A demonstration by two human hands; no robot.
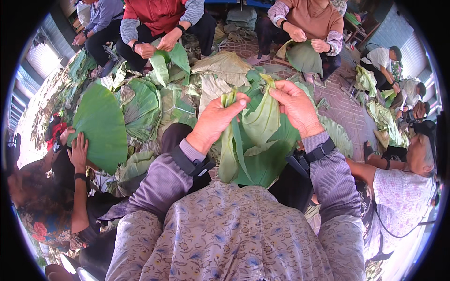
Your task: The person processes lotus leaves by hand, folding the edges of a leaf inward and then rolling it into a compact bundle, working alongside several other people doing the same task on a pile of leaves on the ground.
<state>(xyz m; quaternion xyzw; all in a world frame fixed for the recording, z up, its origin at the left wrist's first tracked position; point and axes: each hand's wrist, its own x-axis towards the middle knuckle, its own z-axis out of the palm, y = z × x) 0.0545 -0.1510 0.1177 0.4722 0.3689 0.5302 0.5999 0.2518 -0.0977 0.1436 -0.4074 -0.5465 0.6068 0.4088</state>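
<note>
My left hand (214, 121) is closed round a bunched, pale-green strip of lotus leaf (228, 157), which hangs down from the fist. A little to its right, at about the same height, my right hand (296, 104) pinches the yellowish upper tip of a lotus leaf piece (260, 122) between thumb and fingers. This piece drops in loose folds between the two hands. Below them a broad, darker green lotus leaf (267, 164) spreads over my lap; its upper part is partly hidden by the hanging pieces.
Heaped lotus leaves (140, 105) and a dry tan leaf (224, 66) lie ahead. At left a co-worker holds a large round leaf (99, 129). Two people opposite handle leaves (304, 57). Another person (398, 182) sits close at right. Red-brown paving (344, 110) shows beyond.
</note>
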